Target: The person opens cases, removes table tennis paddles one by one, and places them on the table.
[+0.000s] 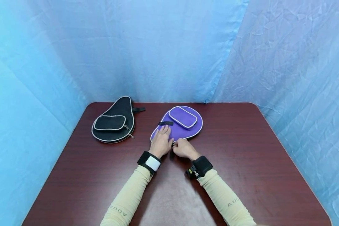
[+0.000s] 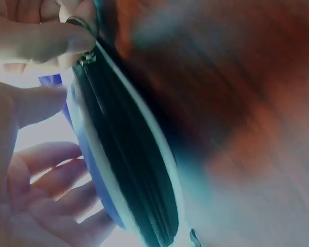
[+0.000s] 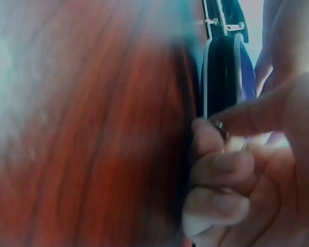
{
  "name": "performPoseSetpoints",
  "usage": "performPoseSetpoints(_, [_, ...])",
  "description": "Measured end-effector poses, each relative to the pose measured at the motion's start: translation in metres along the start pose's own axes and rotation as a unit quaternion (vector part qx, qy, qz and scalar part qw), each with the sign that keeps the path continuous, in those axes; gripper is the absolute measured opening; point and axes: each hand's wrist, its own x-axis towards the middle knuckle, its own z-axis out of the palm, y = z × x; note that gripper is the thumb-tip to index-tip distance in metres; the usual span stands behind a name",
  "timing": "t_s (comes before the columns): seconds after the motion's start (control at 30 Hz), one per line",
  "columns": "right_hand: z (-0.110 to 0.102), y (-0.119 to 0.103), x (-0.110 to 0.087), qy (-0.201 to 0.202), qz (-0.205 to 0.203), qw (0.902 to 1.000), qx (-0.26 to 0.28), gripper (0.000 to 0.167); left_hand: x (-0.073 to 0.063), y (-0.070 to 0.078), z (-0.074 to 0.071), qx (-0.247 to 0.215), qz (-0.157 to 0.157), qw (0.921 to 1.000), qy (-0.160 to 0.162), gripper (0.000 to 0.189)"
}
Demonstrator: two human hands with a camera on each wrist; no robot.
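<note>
A purple table tennis bat case (image 1: 176, 130) with white piping lies on the table, its narrow end pointing to the near left. My left hand (image 1: 161, 142) rests on that narrow end with fingers extended, just below a black strap (image 1: 166, 123). At the case's near edge, my right hand (image 1: 185, 149) pinches a metal zip pull (image 3: 220, 126) between thumb and forefinger, the other fingers curled in. In the left wrist view the zip slider (image 2: 87, 58) sits on the dark side band of the case. Whether the zip is parted inside the case I cannot tell.
To the left lies a black bat case (image 1: 124, 110) with white piping, a front pocket (image 1: 110, 122) and a strap. The dark red wooden table (image 1: 257, 157) has blue cloth (image 1: 158, 56) hanging behind it and at both sides.
</note>
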Motion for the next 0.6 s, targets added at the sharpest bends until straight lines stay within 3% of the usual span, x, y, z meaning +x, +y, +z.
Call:
performPoseSetpoints(0.3, [-0.006, 0.010, 0.005, -0.044, -0.143, 0.9880, -0.040, 0.021, -0.003, 0.003, -0.003, -0.026, 0.036, 0.9953, 0.086, 0.048])
performPoseSetpoints(0.47, [-0.018, 0.020, 0.011, -0.079, -0.202, 0.9750, -0.046, 0.024, -0.002, 0.004, -0.004, -0.035, 0.040, 0.9944, 0.092, 0.048])
performPoseSetpoints(0.6, [-0.024, 0.030, 0.015, -0.089, -0.213, 0.9723, -0.039, 0.031, -0.001, 0.004, -0.003, -0.036, 0.036, 0.9944, 0.092, 0.048])
